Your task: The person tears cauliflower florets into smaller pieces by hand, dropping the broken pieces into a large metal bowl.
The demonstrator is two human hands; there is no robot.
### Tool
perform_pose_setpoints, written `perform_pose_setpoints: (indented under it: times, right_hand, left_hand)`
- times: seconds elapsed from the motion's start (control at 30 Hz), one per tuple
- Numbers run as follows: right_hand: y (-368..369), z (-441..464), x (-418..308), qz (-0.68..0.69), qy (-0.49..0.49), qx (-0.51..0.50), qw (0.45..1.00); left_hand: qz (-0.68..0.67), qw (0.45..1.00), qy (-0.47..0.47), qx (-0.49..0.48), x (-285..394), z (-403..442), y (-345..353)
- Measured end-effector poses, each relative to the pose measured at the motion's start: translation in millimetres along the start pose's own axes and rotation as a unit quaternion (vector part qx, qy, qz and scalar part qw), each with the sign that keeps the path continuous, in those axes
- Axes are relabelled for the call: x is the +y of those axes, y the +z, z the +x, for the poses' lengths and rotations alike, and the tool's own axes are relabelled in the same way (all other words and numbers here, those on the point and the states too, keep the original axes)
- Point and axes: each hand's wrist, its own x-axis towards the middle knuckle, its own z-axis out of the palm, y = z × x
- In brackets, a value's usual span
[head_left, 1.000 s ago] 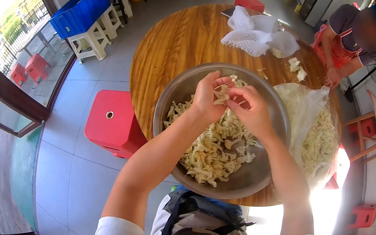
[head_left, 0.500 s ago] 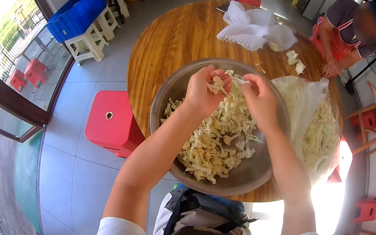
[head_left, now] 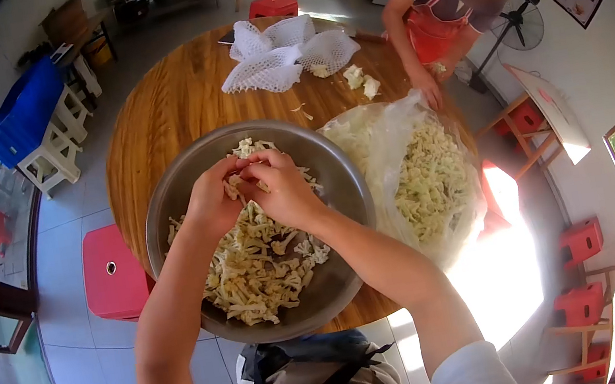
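Observation:
A wide metal basin [head_left: 346, 210] stands on the round wooden table, with many cauliflower pieces [head_left: 255, 268] heaped in it. Above the heap, my two hands meet with their fingertips touching. My left hand [head_left: 214, 199] is closed around a cauliflower floret [head_left: 233, 187], partly covered by the fingers. Against that same floret, my right hand [head_left: 285, 191] is curled with its thumb and fingers pinched; exactly what sits between them is partly hidden. Right of the basin lies an open clear plastic bag [head_left: 377, 149] full of cut cauliflower [head_left: 434, 180].
White foam netting [head_left: 267, 66] and loose cauliflower chunks [head_left: 363, 83] lie farther back on the wooden table [head_left: 149, 108]. Across the table at right sits a person in a red apron [head_left: 432, 35], hands near the bag. A red stool [head_left: 111, 275] stands at the left.
My hands were apart and have come together at the floret. The view has turned right, so the basin and table appear farther left.

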Motion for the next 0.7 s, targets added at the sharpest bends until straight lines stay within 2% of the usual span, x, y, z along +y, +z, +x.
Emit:
perform_pose_setpoints:
  times: [0.07,0.1,0.33,0.53,0.7]
  right_hand:
    - [-1,0,-1,0.018,0.016,0.002,1.000]
    - [-2,1,-5,0.016,0.017,0.010,1.000]
    - [2,5,-4,0.038,0.023,0.114,0.993]
    - [-4,6,-12,0.101,0.142,0.097,0.980]
    - [-8,7,-17,0.122,0.152,0.076,0.978]
  left_hand:
    - [-0.075,0.995,-0.056,0.031,9,-9,9]
    - [-0.018,0.998,-0.035,0.039,8,-9,6]
    - [-0.024,0.995,-0.072,0.057,15,-12,16]
    - [0.003,0.995,-0.089,0.050,22,-17,22]
    - [0.035,0.998,-0.049,0.035,21,-18,21]
